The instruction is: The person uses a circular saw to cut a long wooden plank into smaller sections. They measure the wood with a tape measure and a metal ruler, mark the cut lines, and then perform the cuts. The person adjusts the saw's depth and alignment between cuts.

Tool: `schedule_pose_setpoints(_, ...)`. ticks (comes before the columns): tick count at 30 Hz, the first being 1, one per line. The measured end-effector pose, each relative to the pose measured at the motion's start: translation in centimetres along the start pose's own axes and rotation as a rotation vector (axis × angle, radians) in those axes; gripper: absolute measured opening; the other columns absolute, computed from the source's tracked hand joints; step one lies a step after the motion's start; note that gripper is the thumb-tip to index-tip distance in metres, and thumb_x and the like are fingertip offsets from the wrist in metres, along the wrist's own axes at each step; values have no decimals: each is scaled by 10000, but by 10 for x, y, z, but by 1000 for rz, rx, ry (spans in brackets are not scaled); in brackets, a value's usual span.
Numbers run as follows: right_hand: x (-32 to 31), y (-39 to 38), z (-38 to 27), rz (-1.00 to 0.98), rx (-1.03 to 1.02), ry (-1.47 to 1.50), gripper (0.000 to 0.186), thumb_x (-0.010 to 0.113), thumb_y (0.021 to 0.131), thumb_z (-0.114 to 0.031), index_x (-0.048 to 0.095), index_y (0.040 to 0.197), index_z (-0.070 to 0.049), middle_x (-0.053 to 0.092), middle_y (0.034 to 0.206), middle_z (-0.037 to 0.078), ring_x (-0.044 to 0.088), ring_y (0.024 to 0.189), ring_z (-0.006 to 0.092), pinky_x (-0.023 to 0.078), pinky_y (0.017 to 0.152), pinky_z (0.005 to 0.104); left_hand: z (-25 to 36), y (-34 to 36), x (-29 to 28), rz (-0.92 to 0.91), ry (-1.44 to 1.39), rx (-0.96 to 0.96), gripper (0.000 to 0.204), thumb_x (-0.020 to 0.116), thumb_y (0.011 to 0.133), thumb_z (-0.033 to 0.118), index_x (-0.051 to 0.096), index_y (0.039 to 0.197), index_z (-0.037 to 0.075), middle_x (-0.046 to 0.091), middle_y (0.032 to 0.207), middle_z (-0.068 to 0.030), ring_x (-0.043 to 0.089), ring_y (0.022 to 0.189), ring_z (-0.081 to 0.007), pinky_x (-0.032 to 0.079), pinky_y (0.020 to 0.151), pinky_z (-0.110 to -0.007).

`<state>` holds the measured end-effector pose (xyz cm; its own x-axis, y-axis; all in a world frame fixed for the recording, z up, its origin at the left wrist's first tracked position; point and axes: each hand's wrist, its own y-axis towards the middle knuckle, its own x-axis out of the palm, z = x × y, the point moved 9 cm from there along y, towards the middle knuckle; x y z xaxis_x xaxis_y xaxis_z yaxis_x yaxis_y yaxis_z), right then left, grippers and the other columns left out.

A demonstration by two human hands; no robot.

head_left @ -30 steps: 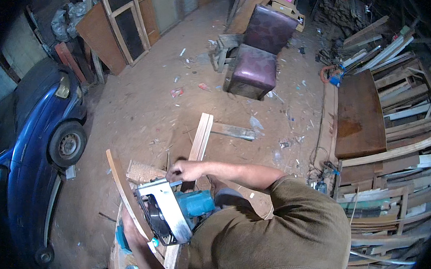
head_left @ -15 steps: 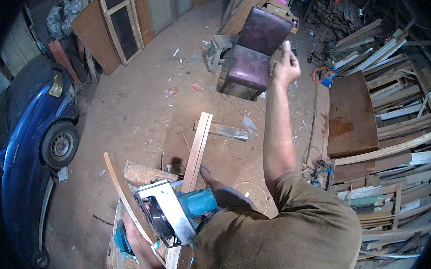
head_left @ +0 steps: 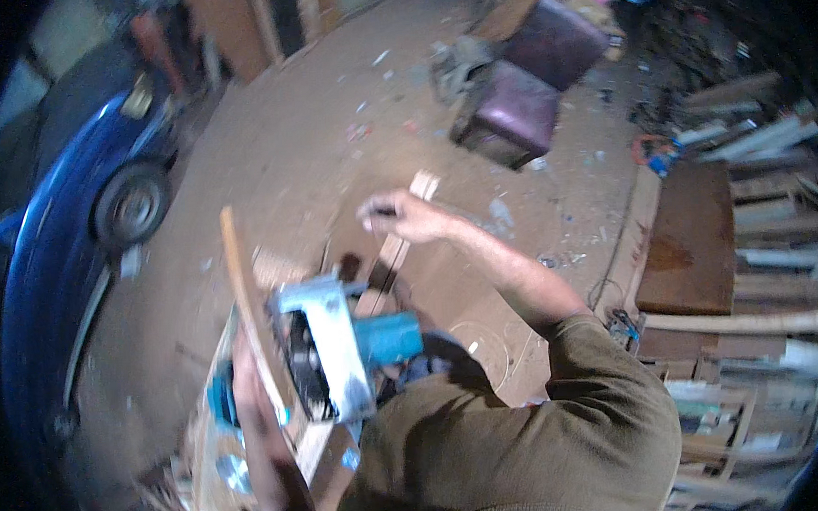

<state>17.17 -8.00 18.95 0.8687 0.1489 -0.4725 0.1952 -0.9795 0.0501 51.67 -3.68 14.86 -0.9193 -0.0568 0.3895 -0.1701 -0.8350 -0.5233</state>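
Observation:
A curved wooden strip stands raised on the left. My left hand is closed around its lower part, fingers mostly hidden behind it. Just right of the strip is a circular saw with a teal motor housing and a bare metal base plate; its dark blade side faces the strip. My right hand hangs over a long wooden batten beyond the saw. Its fingers are half curled and apart, slightly blurred, with nothing visible in them. Another teal tool lies beside my left hand.
A blue car stands at the left. A purple padded chair is on the dirt floor ahead. Stacked timber and a brown board line the right side. A metal disc lies at the lower left.
My right hand has swung down and left from near the chair to above the batten. My left hand stays at the curved strip. The whole view has shifted and blurred.

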Motion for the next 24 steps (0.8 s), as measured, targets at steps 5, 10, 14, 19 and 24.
schedule_pose_setpoints(5,166,-21,27,-462,192,750,336,624,986,-93,601,1309,-7,683,1160,71,627,1025,139,516,897,300,-4,17,-15,-124,-50,23,396,471,1067,366,573,1306,68,684,984,-92,683,755,-199,569,677,-304)
schedule_pose_setpoints(10,176,-26,15,-547,229,936,533,662,969,-118,481,1464,-38,607,1342,73,562,1203,158,471,1021,343,-14,12,-22,-54,-49,-80,419,402,1085,368,551,1330,62,683,987,-101,698,770,-205,603,700,-325)
schedule_pose_setpoints(14,153,-8,6,-575,35,361,523,682,965,-198,496,1422,-26,620,1301,128,571,1182,188,476,1010,363,-5,-2,-9,-27,-93,-115,409,459,1060,309,529,1355,34,668,1080,-116,697,803,-210,600,723,-324)
schedule_pose_setpoints(19,148,19,-19,-727,-345,39,503,706,915,-267,538,1317,-16,656,1109,176,638,1055,313,513,894,437,-11,13,-33,-46,114,59,450,527,986,198,500,1380,-17,651,1146,-110,668,936,-203,567,802,-309)
schedule_pose_setpoints(24,145,20,-37,-710,-682,-49,391,595,981,-254,513,1275,-11,601,1128,213,595,1060,417,483,912,511,-3,12,-4,-140,163,81,461,646,866,5,534,1313,-10,635,1158,-89,633,981,-190,542,811,-308)
